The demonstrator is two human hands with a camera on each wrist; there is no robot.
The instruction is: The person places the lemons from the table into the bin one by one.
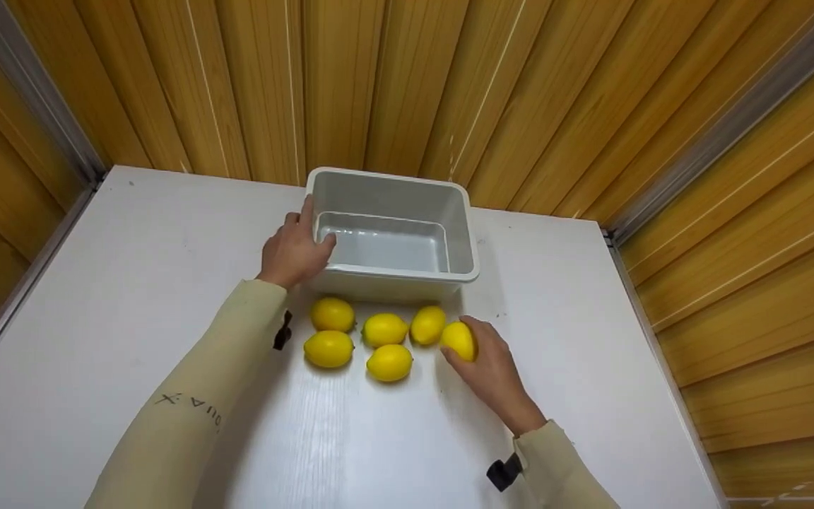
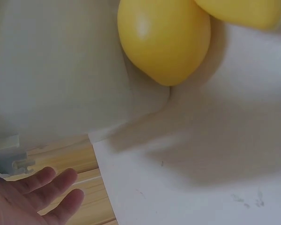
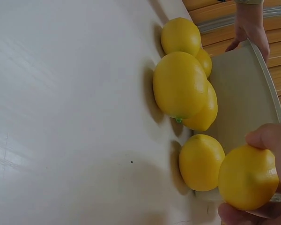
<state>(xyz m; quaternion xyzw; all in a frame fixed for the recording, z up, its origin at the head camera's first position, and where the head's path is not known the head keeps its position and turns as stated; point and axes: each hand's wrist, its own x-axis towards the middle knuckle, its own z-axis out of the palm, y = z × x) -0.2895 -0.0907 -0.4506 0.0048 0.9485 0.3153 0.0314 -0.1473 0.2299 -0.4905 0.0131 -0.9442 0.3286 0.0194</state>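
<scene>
My left hand [image 1: 296, 249] holds the left rim of a light grey plastic bin [image 1: 400, 274], thumb over the inside and fingers along the outside. No fruit shows inside the bin. In my right hand [image 1: 490, 364] is a lemon [image 1: 458, 341], pinched between thumb and fingers, right beside another lemon [image 1: 428, 325] at the bin's front. The right wrist view shows the held lemon [image 3: 248, 177] near the bin wall [image 3: 241, 89]. Several more lemons lie in a loose cluster before the bin, among them one at the left [image 1: 328, 349] and one nearest me [image 1: 389, 363].
The bin stands toward the back of a white table [image 1: 379, 445]. Behind it rises a wall of wood-look slats [image 1: 336, 85], with similar panels at both sides and grey metal rails [image 1: 725, 134] at the corners.
</scene>
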